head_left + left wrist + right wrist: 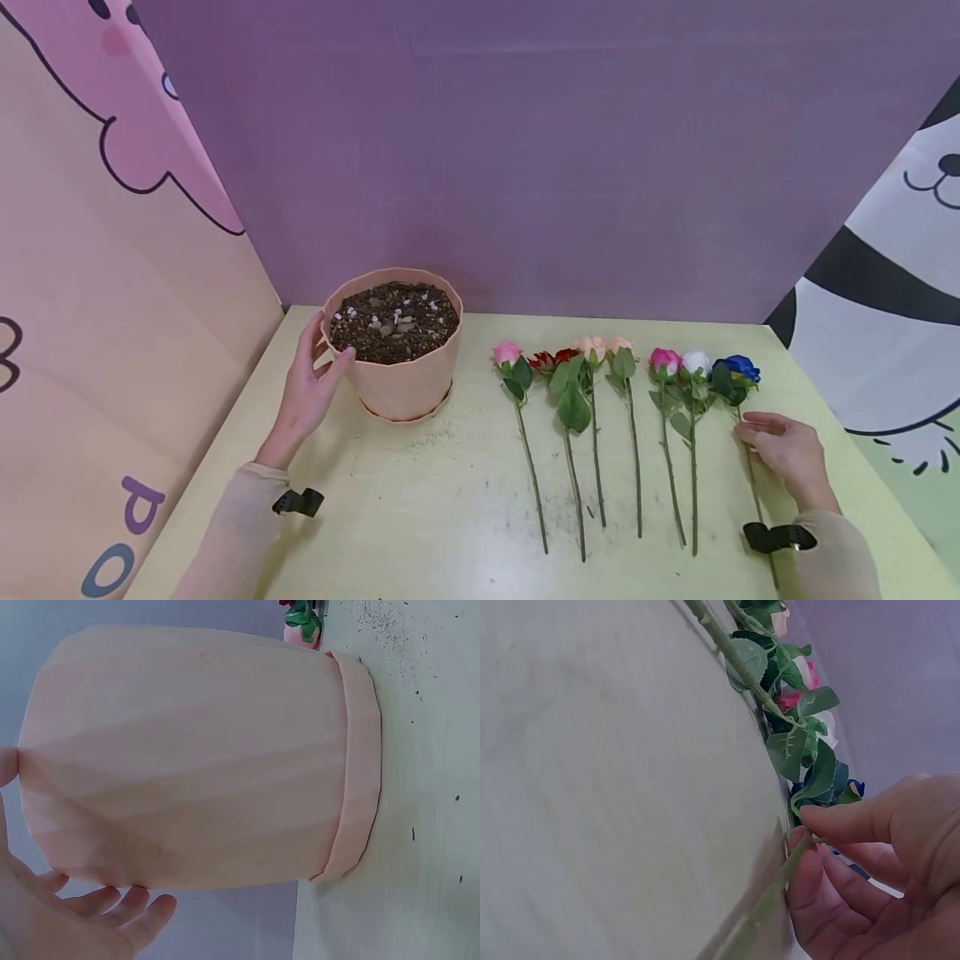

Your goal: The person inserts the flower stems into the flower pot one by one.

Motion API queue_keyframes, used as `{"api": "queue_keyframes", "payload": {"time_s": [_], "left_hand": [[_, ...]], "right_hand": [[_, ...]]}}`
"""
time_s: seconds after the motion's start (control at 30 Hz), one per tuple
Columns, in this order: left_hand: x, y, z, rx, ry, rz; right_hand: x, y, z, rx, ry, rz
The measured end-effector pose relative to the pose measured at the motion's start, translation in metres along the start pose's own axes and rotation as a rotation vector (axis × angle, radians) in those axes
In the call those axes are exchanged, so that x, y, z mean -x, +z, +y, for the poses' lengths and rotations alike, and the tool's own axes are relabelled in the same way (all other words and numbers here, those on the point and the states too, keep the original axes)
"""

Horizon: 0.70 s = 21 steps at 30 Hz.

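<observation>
Pinching blue rose [742, 367] high on stem [759, 915] with right hand [789, 450], presumably to avoid crushing leaves [722, 382]; held right of white rose [696, 362]. Bracing pot [405, 386] with left hand [309, 383], thumb and fingers spread wide, presumably for steadiness. Filled with soil [371, 347], topped by pebbles [406, 327]; seated in saucer [364, 765].

room: tbl [420, 508] betw L sleeve [232, 533] & stems [532, 479] | blk: pot [401, 387] rear-L, flowers [666, 362] R, purple wall [525, 167] behind

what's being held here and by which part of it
The blue rose, by its stem, just below the leaves: the right hand pinches it. The left hand touches the flowerpot near its top.
</observation>
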<state>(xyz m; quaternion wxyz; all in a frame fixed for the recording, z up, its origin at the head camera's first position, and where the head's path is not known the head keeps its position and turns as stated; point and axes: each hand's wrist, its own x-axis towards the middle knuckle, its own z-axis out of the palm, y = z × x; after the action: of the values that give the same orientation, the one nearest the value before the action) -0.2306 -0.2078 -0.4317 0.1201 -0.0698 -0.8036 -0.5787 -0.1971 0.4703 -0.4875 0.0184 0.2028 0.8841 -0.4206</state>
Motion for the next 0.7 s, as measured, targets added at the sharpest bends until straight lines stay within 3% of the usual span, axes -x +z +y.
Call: {"api": "queue_keyframes", "payload": {"time_s": [0.43, 0.7], "left_hand": [[-0.003, 0.0, -0.003, -0.008, -0.004, -0.002], [-0.002, 0.0, -0.003, 0.001, -0.012, -0.004]], "right_hand": [[0.004, -0.008, -0.016, -0.156, -0.087, 0.017], [0.008, -0.014, -0.044, -0.406, -0.118, -0.002]]}}
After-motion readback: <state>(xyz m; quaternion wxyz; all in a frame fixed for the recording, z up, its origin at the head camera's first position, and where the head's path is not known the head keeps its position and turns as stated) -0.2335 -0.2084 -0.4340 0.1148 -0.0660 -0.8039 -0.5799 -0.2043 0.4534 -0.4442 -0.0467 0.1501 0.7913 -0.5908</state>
